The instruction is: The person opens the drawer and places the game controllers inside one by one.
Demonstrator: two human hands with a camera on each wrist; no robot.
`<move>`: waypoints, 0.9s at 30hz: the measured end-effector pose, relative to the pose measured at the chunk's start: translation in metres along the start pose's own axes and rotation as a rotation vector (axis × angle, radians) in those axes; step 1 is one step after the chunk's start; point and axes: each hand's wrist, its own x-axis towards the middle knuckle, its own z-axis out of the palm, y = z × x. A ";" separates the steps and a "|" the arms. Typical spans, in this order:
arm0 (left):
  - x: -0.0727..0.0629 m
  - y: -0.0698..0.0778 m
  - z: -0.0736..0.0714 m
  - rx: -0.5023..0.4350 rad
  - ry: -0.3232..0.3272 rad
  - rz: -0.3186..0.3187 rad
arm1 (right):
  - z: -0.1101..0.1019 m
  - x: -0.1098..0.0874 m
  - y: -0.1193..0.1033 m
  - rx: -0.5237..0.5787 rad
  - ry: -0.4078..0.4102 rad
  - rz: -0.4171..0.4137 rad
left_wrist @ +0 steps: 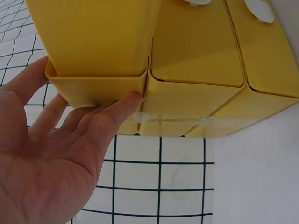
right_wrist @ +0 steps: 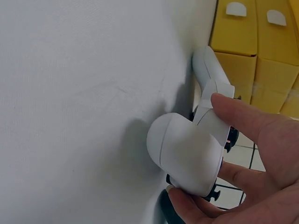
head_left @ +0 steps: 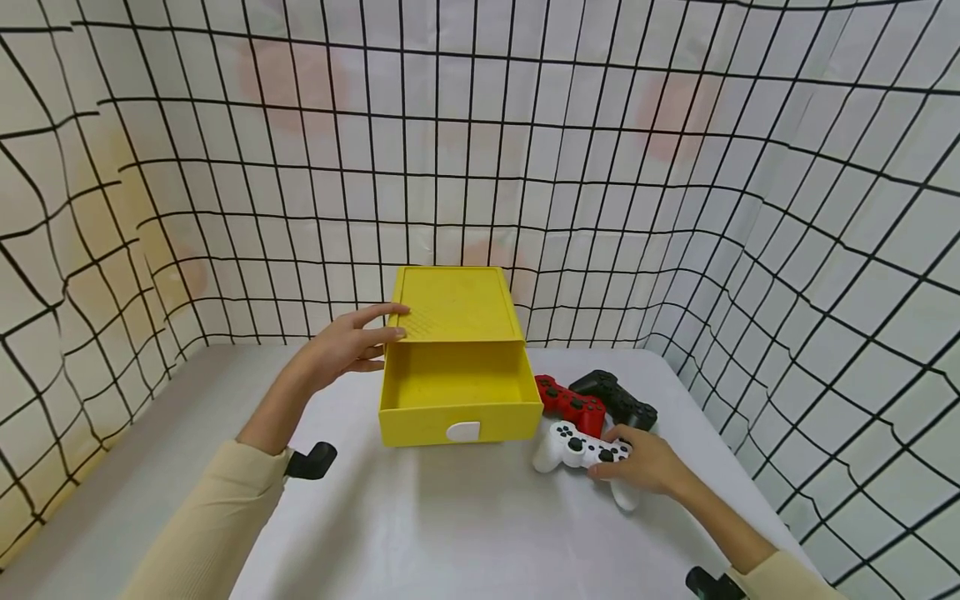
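Note:
A yellow drawer unit (head_left: 457, 302) stands on the table, its top drawer (head_left: 420, 427) pulled out; nothing lies on the visible drawer floor. My left hand (head_left: 348, 343) rests against the unit's upper left edge, with fairly straight fingers on its top and side. To the right of the unit, my right hand (head_left: 643, 460) grips the right part of a white game controller (head_left: 558, 447), thumb on one side and fingers on the other. The controller is close over the table, buttons up. Right behind it lie a red game controller (head_left: 568, 405) and a black game controller (head_left: 615, 398).
Below the open drawer, the left wrist view shows two more drawers, the middle drawer (left_wrist: 196, 42) and the bottom drawer (left_wrist: 266, 51), both pushed in. A black wire grid (head_left: 465, 179) encloses the white table (head_left: 450, 525) at the back and sides.

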 end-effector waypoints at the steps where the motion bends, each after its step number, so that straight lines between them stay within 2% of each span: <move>1: 0.000 0.000 0.000 0.001 0.001 -0.001 | -0.001 0.000 0.000 -0.002 0.014 -0.011; 13: 0.000 0.001 0.000 -0.014 -0.002 -0.009 | -0.020 -0.001 -0.007 -0.021 0.106 -0.097; 22: 0.000 0.001 0.001 -0.006 0.009 -0.016 | -0.066 -0.001 -0.026 -0.023 0.137 -0.082; 27: 0.001 0.001 0.001 -0.002 0.016 -0.018 | -0.094 0.000 -0.042 -0.027 0.171 -0.103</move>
